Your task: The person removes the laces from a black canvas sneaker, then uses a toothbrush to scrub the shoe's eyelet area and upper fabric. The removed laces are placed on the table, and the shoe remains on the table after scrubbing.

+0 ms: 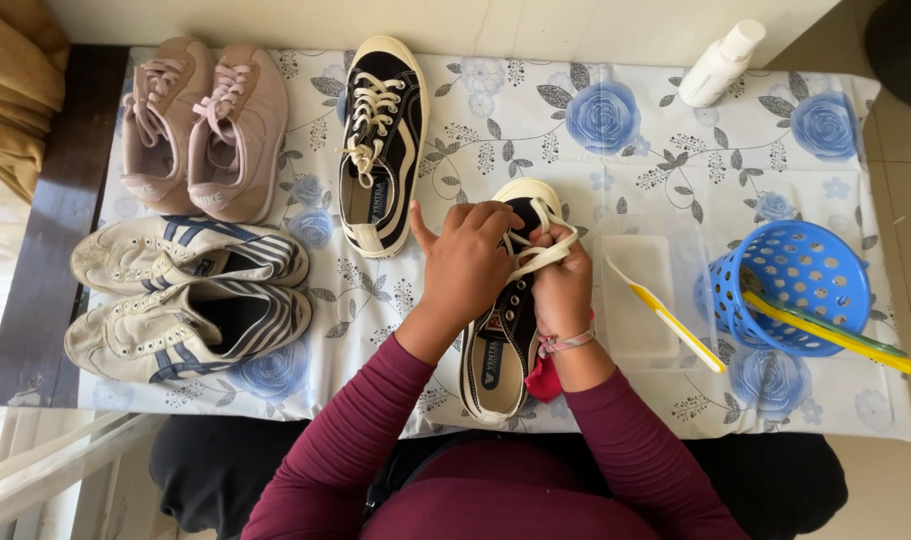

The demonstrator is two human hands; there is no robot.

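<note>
A black canvas sneaker [503, 345] with a cream sole lies on the flowered cloth [616, 150], toe pointing away from me. My left hand [466, 262] pinches its cream laces [541, 255] near the toe. My right hand [564, 285] grips a loop of the same laces from the right side. Its twin, a laced black sneaker [381, 145], sits further back to the left.
Pink sneakers [201, 125] and white striped sneakers [191, 300] lie at the left. A blue basket [791, 285] with yellow brushes lies tipped at the right. A yellow toothbrush [666, 315] rests on a clear tray [638, 295]. A white bottle [721, 62] lies at the back right.
</note>
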